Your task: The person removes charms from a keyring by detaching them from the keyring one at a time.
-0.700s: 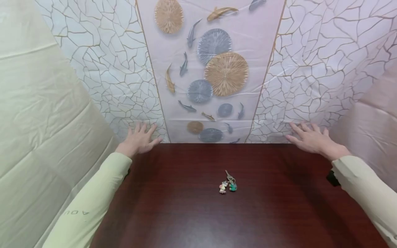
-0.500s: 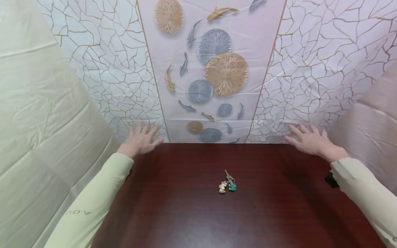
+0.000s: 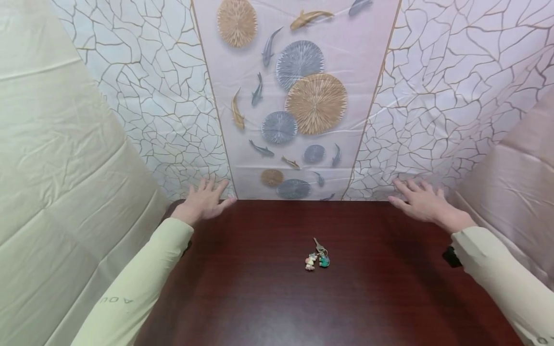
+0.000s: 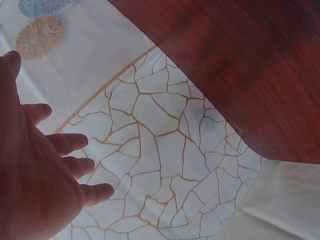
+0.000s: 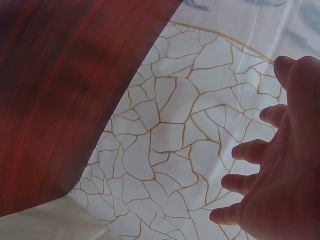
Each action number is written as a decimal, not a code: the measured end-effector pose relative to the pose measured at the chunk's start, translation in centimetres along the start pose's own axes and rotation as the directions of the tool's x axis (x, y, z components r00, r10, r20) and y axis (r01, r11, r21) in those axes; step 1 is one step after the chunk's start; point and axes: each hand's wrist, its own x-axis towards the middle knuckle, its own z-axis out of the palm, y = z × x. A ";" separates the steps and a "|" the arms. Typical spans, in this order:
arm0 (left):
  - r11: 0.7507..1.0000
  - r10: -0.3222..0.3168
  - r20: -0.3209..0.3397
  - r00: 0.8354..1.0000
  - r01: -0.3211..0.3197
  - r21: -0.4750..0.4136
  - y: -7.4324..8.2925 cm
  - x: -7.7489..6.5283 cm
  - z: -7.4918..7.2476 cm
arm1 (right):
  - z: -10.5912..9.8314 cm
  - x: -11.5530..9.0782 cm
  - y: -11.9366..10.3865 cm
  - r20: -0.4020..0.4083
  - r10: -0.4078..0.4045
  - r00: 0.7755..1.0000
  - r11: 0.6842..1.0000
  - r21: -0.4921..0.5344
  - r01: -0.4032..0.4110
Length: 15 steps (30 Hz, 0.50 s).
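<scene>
Head view: left hand (image 3: pixel 202 202), right hand (image 3: pixel 426 202) both spread, gripping nothing; keyring (image 3: pixel 323 260) lies untouched, all handling seemingly ahead!

Table (image 3: pixel 277 302) dark red, glossy; behind it, cloth (image 3: pixel 352 62) with printed fish (image 3: pixel 310 19), discs (image 3: pixel 316 103), gold crack lines (image 4: pixel 155 135); plain drape (image 3: pixel 69 182) at left, other (image 3: pixel 519 178) at right
</scene>
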 end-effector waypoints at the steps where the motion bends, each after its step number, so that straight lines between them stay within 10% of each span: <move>1: 1.000 0.004 -0.002 1.000 -0.004 -0.003 0.1 0.0 0.1 | 0.0 0.0 -0.1 0.001 -0.001 1.000 1.000 0.007 0.001; 15: 0.998 0.050 -0.004 0.999 -0.050 -0.046 2.5 0.3 0.9 | 0.3 -0.4 -1.8 -0.019 -0.020 1.000 0.998 0.059 0.021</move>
